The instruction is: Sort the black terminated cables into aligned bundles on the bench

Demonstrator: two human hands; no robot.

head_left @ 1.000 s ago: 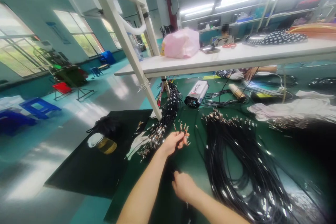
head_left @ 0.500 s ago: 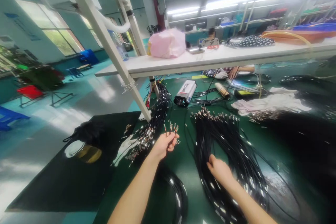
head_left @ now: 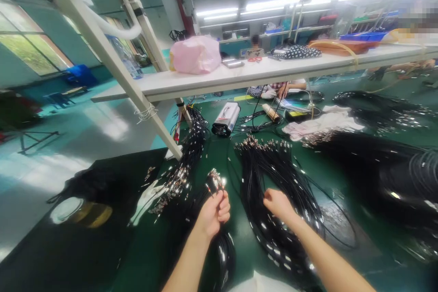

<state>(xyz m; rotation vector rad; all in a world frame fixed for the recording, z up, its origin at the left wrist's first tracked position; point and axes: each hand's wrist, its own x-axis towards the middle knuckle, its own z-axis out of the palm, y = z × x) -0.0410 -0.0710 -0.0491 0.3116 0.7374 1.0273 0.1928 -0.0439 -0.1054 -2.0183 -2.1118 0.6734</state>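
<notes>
My left hand [head_left: 212, 215] is closed round several thin black cables, whose bare metal-tipped ends [head_left: 216, 181] stick up above the fist. Below its wrist curves a coil of black cable [head_left: 226, 253]. My right hand [head_left: 278, 204] is closed, fingers curled in, at the inner side of a large looped bundle of black cables [head_left: 249, 191]. Whatever lies between those fingers is hidden. Metal ends of this bundle fan out at its far side. To the left, another cable bundle [head_left: 196, 141] runs along the table, its shiny ends near a white glove [head_left: 147, 198].
A white shelf [head_left: 239, 80] on a slanted frame post [head_left: 126, 73] spans above the green table. Beyond the bundle lie a white device [head_left: 226, 118], white cloths [head_left: 325, 123] and a co-worker's hands [head_left: 275, 91]. A lidded jar [head_left: 91, 213] is at left; more black cables [head_left: 369, 164] at right.
The view has turned right, so the scene shifts left. My left hand has come nearer to me and towards the large bundle, still holding cables. My right hand has moved slightly away from me.
</notes>
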